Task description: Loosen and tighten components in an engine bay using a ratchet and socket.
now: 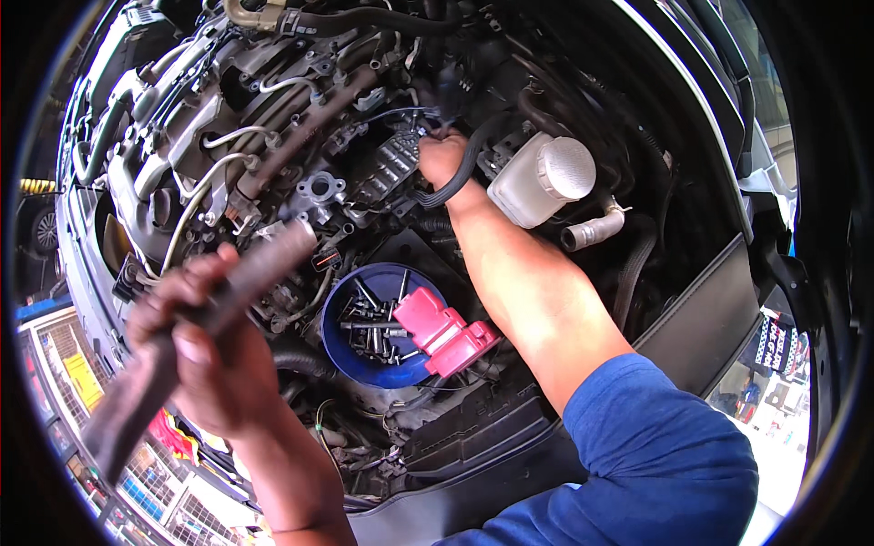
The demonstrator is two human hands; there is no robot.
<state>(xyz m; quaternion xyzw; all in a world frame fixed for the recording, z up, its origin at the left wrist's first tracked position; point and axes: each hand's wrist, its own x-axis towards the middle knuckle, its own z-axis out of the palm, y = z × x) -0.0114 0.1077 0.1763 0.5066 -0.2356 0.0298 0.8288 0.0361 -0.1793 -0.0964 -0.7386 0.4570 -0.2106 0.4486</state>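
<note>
My left hand [202, 337] is closed around a long dark bar-shaped tool [241, 284], raised above the engine's near left side. One end of the tool is a bare metal round tip; the other, wider end is blurred. My right hand [442, 156] reaches deep into the engine bay, curled beside a ribbed metal part [390, 166]. Its fingertips, and whatever they grip, are hidden behind that part and a black hose [464, 168]. Between my arms sits a blue round bowl [339, 350] holding several bolts [369, 337] and a pinkish-red plastic piece [444, 329] leaning over its rim.
The engine [182, 155], with metal pipes and hoses, fills the far left. A white fluid reservoir [528, 187] with a round cap stands just right of my right forearm, near an open hose end [594, 231]. Wire shelving [82, 355] lies beyond the car's left side.
</note>
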